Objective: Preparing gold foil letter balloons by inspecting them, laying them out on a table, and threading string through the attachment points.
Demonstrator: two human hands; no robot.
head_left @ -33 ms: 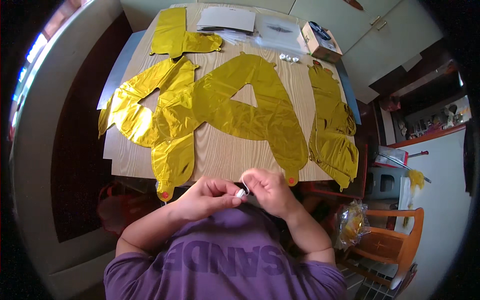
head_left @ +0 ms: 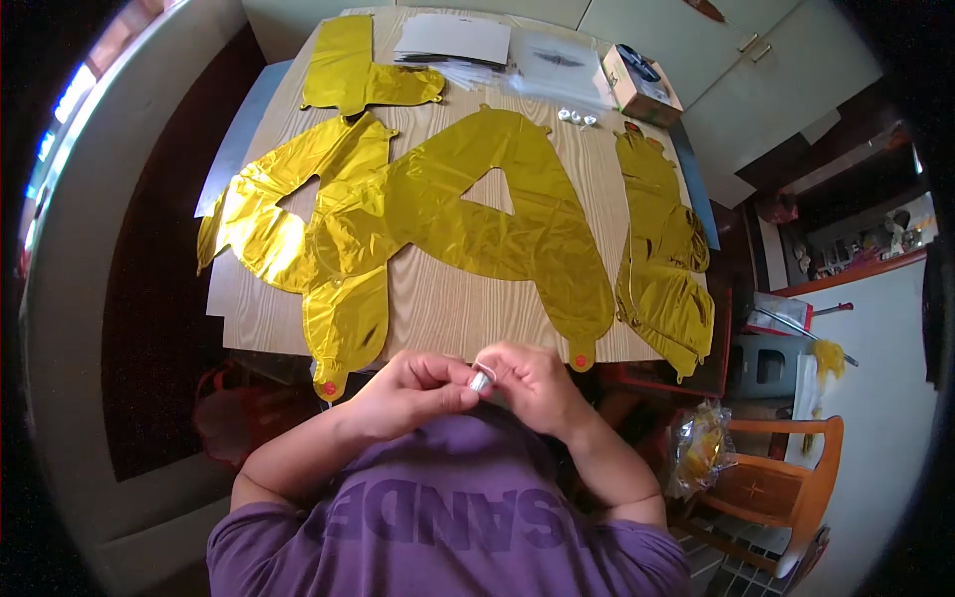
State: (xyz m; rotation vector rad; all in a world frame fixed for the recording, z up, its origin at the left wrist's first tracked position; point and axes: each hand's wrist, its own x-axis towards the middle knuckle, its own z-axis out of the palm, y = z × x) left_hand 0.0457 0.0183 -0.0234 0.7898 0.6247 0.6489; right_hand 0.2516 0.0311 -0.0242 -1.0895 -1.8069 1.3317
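Note:
In front of my chest, my left hand (head_left: 413, 393) pinches a small white bundle of wound string (head_left: 480, 382) between thumb and fingertips. My right hand (head_left: 537, 386) meets it from the other side, fingers curled around the loose end, which loops over the top of the bundle. Just beyond my hands, flat gold foil balloons cover the table (head_left: 453, 318). A four-shaped or A-shaped one with a triangular opening (head_left: 527, 229) overlaps another gold balloon (head_left: 343, 234) on the left. Red dots mark the tabs at the near edge.
A folded gold balloon (head_left: 662, 249) lies along the right edge, another (head_left: 338, 65) at the far left. At the back are white sheets (head_left: 453, 38), clear plastic packaging (head_left: 562, 70), small white bundles (head_left: 577, 117) and a cardboard box (head_left: 642, 90). A wooden chair (head_left: 761, 488) stands right.
My right hand has moved slightly left and closer to the bundle, and the string's loop has drawn in against it. My left hand stays nearly still.

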